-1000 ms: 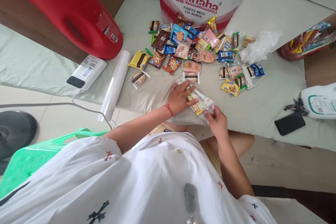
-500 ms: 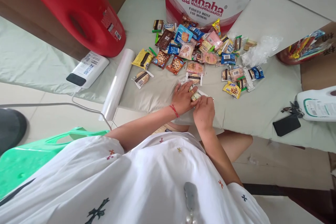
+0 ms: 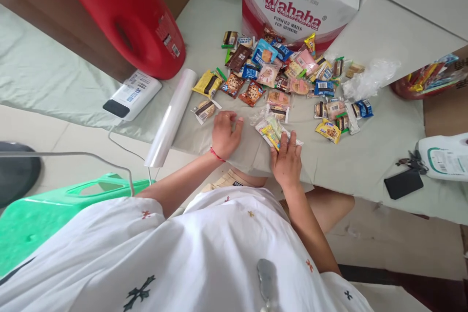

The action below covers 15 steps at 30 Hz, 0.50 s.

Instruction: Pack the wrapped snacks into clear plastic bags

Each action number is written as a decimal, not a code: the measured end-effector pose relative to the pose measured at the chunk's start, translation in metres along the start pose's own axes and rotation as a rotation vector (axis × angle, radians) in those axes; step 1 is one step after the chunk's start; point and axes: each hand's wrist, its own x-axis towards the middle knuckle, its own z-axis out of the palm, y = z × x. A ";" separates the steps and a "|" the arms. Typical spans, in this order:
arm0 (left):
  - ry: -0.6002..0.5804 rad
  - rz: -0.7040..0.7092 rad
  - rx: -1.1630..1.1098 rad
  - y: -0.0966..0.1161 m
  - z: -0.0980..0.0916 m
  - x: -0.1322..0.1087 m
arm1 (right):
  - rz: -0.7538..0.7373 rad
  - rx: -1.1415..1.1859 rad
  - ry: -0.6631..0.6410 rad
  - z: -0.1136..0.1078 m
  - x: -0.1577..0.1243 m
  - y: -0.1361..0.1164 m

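A clear plastic bag of snacks [image 3: 272,130] lies on the pale cloth-covered table [image 3: 365,156] just in front of me. My right hand [image 3: 287,158] rests on its near end with fingers flat, pressing it down. My left hand [image 3: 224,132] lies to the left of the bag, apart from it, fingers loosely curled on the cloth and holding nothing I can see. Beyond both hands spreads a pile of several wrapped snacks [image 3: 270,68].
A roll of clear plastic bags [image 3: 171,117] lies left of my hands. A red jug [image 3: 127,14], a white device [image 3: 131,95], a Wahaha carton [image 3: 296,5], a crumpled clear bag [image 3: 369,78], a black phone [image 3: 404,184] and a green stool [image 3: 54,209] surround the work area.
My left hand has let go of the snack bag and moved left onto the cloth. My right hand now lies flat on the bag's near end.
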 end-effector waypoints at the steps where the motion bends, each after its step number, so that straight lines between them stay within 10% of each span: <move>1: -0.029 -0.038 0.090 0.002 0.001 -0.001 | -0.003 -0.001 0.013 0.001 -0.001 0.000; 10: -0.298 -0.086 0.075 0.036 0.045 0.048 | -0.016 0.058 0.081 0.007 -0.005 0.003; 15: -0.229 0.209 -0.076 0.050 0.048 0.026 | 0.012 0.091 0.065 0.003 -0.004 0.001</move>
